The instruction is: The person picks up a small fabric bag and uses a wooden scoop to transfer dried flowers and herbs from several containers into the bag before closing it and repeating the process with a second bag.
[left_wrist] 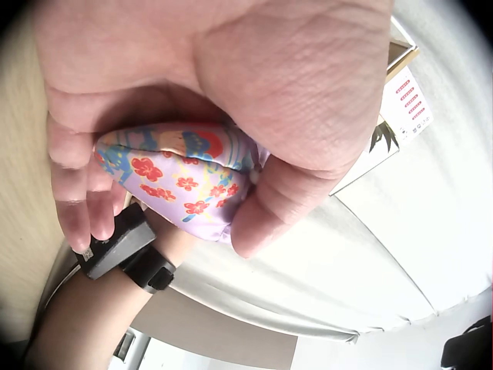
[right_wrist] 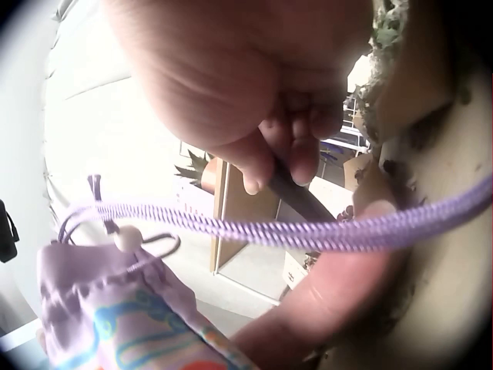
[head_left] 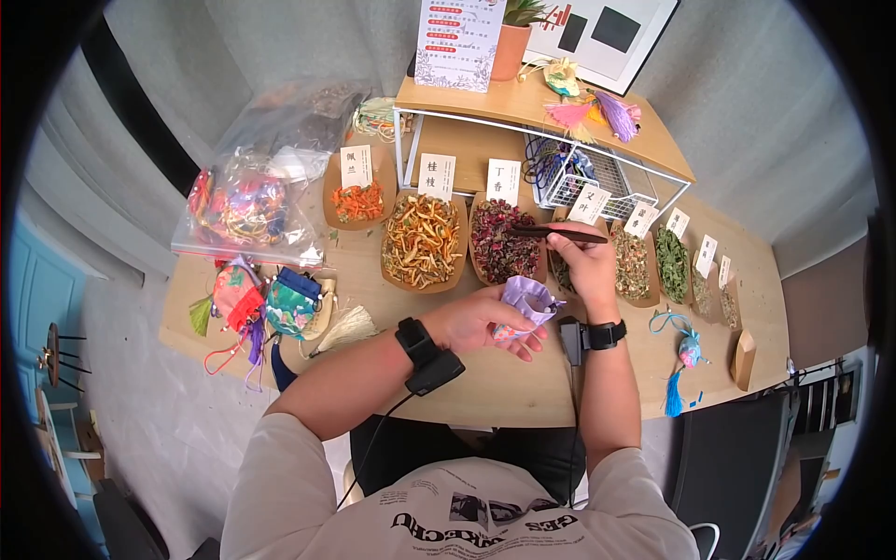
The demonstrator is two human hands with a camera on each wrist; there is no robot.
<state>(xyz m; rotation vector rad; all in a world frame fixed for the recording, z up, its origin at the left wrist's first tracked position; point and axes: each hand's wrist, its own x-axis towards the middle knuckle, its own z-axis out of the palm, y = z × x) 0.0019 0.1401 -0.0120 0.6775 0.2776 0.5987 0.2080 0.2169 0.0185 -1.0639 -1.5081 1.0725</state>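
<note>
My left hand (head_left: 471,319) holds a lilac drawstring pouch (head_left: 530,303) printed with red flowers, its mouth spread open and facing up. In the left wrist view the thumb lies along the side of the pouch (left_wrist: 185,181), with fingers curled behind it. A purple cord (right_wrist: 308,231) with a white bead hangs from the pouch in the right wrist view. My right hand (head_left: 588,266) grips a slim dark-brown tool (head_left: 560,233), whose tip reaches over a paper tray of dried dark-red buds (head_left: 504,252). The tool's exact kind is hidden by the fingers.
Paper trays of orange-yellow strips (head_left: 420,241), orange pieces (head_left: 357,201) and green leaves (head_left: 672,264) line the table with name cards. Finished pouches (head_left: 291,303) and a clear plastic bag (head_left: 252,210) lie left. A blue-tasselled pouch (head_left: 689,350) lies right. A wooden shelf (head_left: 523,107) stands behind.
</note>
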